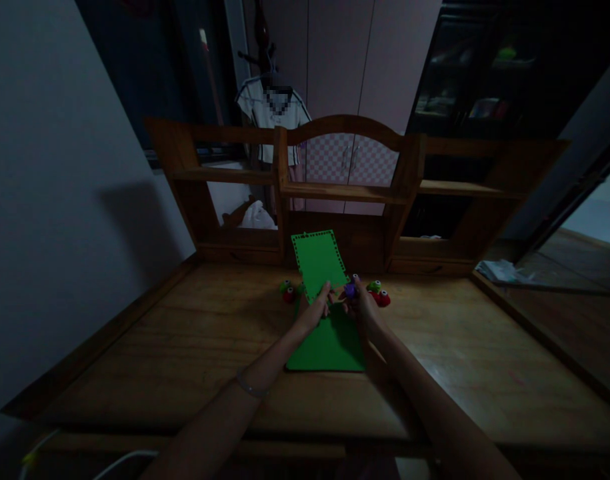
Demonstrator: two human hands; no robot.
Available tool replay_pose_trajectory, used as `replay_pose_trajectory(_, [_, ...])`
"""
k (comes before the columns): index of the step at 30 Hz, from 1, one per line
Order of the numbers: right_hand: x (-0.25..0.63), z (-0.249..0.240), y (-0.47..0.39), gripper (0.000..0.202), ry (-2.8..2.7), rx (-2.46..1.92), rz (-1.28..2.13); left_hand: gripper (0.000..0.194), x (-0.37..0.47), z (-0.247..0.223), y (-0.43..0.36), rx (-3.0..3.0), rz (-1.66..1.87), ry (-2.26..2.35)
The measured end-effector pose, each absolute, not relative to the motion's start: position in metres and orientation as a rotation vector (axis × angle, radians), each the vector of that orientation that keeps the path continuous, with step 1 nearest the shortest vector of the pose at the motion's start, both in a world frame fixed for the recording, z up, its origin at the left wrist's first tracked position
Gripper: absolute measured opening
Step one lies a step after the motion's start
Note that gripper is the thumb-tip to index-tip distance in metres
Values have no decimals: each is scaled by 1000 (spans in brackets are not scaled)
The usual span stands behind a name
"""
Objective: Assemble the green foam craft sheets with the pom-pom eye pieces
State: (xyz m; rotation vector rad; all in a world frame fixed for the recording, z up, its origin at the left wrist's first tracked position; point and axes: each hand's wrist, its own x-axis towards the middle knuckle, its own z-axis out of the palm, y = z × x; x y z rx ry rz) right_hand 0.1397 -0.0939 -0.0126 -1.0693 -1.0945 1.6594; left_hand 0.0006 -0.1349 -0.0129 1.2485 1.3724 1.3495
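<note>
My left hand [319, 305] is closed on the lower edge of a bright green sheet [319, 260], its thumb lying over the front. The sheet tilts up away from me, with a row of dark dots or holes along its border. My right hand [363, 305] is closed round a small purple figure [351, 291] with a white eye, close beside the sheet's lower right corner. Both hands are over a larger green mat [325, 353] lying flat on the desk. What the fingertips touch between the hands is too dim to make out.
Red and green figures with big white eyes [379, 295] stand to the right of my hands. A similar red figure [288, 295] and a green one sit to the left. A wooden shelf unit [345, 193] closes off the back of the wooden desk [185, 347].
</note>
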Motion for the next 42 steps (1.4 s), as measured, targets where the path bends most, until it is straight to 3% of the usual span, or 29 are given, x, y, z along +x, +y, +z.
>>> replay_pose_trajectory(31, [139, -13, -94, 59, -1091, -1094, 1607, 57, 0, -13, -136, 1248, 1418, 1391])
replay_pose_trajectory(42, [143, 8, -107, 43, -1082, -1004, 1306, 52, -3, -15, -132, 1191, 1604, 1306])
